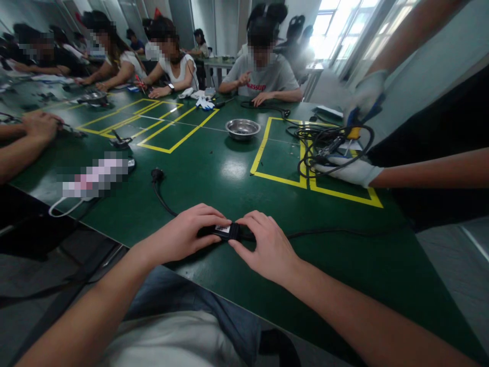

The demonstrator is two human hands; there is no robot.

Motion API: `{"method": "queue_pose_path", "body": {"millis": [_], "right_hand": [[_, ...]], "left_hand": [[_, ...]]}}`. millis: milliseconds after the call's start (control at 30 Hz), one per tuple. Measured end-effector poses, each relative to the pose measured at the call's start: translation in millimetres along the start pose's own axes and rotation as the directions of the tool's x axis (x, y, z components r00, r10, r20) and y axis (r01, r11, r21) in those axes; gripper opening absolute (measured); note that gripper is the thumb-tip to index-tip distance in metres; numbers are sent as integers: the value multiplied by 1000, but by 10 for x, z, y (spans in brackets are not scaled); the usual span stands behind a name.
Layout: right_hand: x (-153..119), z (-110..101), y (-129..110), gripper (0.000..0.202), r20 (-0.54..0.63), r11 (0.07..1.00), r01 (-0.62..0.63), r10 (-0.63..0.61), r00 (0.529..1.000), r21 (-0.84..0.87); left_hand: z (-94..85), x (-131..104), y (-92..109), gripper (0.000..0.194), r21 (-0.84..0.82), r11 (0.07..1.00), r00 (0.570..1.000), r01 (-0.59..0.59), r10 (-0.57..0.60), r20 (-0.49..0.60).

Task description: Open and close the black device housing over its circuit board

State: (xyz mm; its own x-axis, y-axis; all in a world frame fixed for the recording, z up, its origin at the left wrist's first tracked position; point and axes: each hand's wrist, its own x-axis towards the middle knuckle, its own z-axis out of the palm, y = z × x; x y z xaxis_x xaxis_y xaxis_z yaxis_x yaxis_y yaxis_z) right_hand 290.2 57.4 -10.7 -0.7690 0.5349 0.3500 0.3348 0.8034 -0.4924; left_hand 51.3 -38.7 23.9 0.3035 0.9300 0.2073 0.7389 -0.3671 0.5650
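Observation:
Low over the table's near edge, a small black box with a white label (222, 229) lies between my two hands. My left hand (187, 229) is closed around its left end, thumb and fingers on either side. My right hand (267, 244) pinches the dark right end, where a black cable (324, 231) runs off to the right. To the left, another length of black cable (163, 203) leads to a black plug (157, 176) on the tabletop. My fingers hide part of the box and the joint between box and cable.
A steel bowl (243, 129) stands ahead on the green table (214, 183). Yellow tape (278, 179) marks rectangles. On the right, a co-worker's gloved hands (351, 171) handle coiled black cable (324, 137) and a yellow-handled tool (354, 132). A blurred-out block (99, 176) with white cord lies left.

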Motion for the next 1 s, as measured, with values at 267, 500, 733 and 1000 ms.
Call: {"method": "queue_pose_path", "body": {"millis": [267,500,733,1000], "right_hand": [[-3,-10,-19,26,14,1000,5,-5,1000,-7],[-1,-10,-17,31,59,999,14,-13,998,-32],[8,-25,-14,29,57,1000,3,-2,998,-11],[7,-29,-31,34,66,1000,-18,19,998,-16]], "left_hand": [[10,-57,-19,32,-15,1000,1000,5,-6,-30],[15,-71,-18,32,4,1000,1000,-10,10,-30],[6,-58,-20,31,-8,1000,1000,8,-8,-16],[-126,-16,11,28,-23,999,999,39,-39,5]]}}
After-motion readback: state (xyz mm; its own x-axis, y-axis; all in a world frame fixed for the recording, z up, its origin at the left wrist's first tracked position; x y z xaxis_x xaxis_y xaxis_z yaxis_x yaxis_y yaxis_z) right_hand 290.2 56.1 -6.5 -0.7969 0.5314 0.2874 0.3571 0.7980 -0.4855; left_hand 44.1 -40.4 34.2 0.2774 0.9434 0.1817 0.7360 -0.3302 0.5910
